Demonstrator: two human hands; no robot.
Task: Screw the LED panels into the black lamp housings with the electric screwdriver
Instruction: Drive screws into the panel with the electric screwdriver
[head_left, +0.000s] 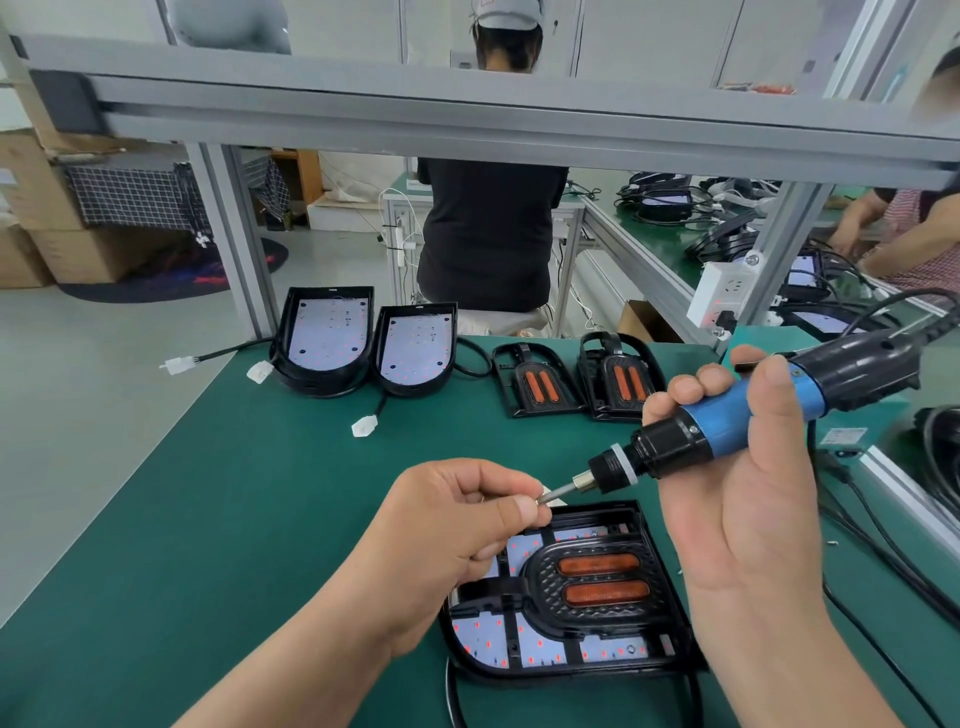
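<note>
- We grip the electric screwdriver (727, 421) in the right hand (743, 467), fingers wrapped round its blue barrel, held just above the near lamp housing (571, 674).
- Our left hand (457, 525) pinches thumb and forefinger at the tip of the bit (563, 491). We judge a screw is being seated; the screw itself is hidden.
- Seat the screw square on the bit before releasing the pinch.
- The LED panel (483, 631) lies inside the near lamp housing, under a black cover.
- Bring the bit down upright over a screw hole and press lightly before triggering.
- Beyond the near lamp housing, at the far edge of the bench (234, 493), two more panel-filled housings (324, 332) wait.
</note>
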